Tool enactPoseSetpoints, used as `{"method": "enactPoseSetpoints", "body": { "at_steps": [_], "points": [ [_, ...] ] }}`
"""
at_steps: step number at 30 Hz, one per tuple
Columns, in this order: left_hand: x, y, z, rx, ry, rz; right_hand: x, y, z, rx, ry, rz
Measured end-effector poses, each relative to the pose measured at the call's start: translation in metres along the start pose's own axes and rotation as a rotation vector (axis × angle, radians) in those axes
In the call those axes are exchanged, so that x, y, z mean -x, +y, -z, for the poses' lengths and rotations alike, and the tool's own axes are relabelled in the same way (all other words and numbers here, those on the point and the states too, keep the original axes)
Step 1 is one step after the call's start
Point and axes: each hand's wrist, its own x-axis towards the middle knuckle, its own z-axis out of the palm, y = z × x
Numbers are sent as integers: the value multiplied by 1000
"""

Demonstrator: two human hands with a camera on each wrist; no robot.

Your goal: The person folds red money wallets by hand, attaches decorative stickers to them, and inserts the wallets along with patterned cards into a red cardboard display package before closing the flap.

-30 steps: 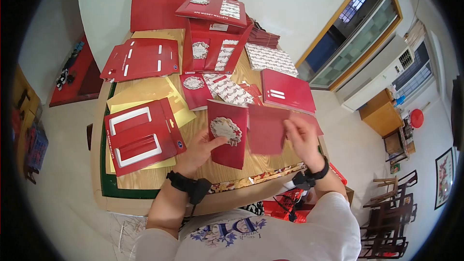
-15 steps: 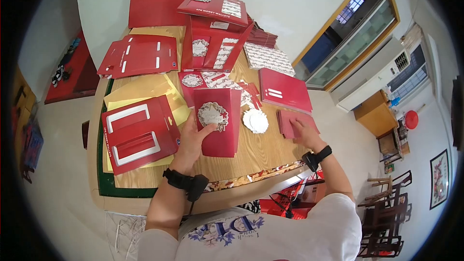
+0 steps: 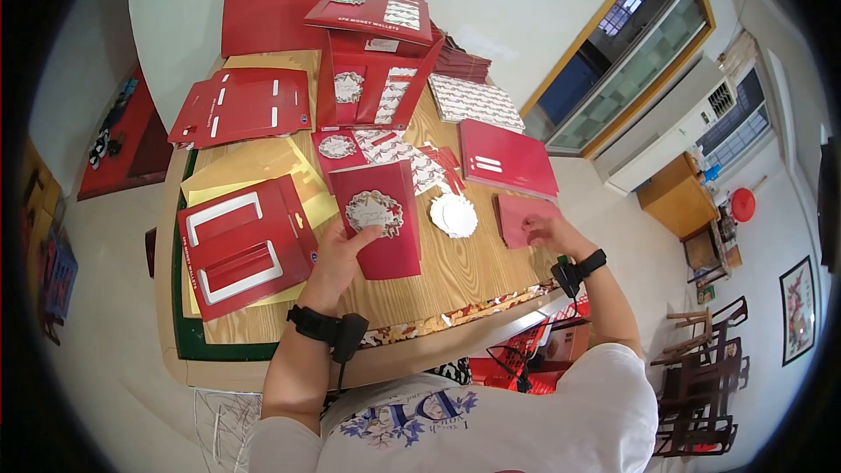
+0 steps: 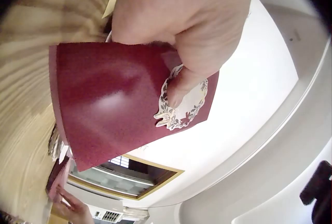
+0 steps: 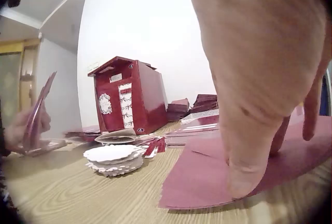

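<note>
My left hand (image 3: 340, 256) holds a folded red card wallet (image 3: 393, 251) upright over the table, thumb on its round wreath label (image 3: 374, 213). In the left wrist view, the thumb lies across that label and the other fingers are hidden behind the red card. Over a stack of dull-red envelopes (image 3: 517, 210) at the right, my right hand (image 3: 559, 237) reaches down. The right wrist view shows its thumb tip on the top envelope near the edge, other fingers bent down behind. Between the hands sits a pile of white scalloped round cutouts (image 3: 453, 215).
A red display box (image 3: 363, 79) stands at the back. Flat red packaging sleeves (image 3: 245, 245) lie over yellow envelopes at left. Red folders (image 3: 508, 158) and a patterned white stack (image 3: 476, 103) lie to the right. Patterned strips (image 3: 412, 166) lie at the middle.
A second ago my right hand held a dull-red envelope beside the wallet; it then moved right to the envelope stack and stays there. My left hand still holds the wallet.
</note>
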Motion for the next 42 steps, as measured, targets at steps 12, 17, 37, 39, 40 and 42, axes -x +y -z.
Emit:
{"method": "enactPoseSetpoints", "body": {
  "at_steps": [12,17,37,39,40,42],
  "points": [
    [-2,-1,5,13,-30,-21,1,-3,-5,12,152,53],
    [-1,0,7,-1,-33,-18,1,-43,16,408,56,-267],
    [-9,51,68,309,242,-456,-286,-271,-86,183,346,113],
    [-10,48,71,300,234,-448,-298,-274,-98,200,262,25],
    [-9,48,68,310,241,-435,-303,-274,-102,209,218,-25],
    [-6,52,61,336,237,-416,-319,-271,-111,194,183,-93]
  ]
}}
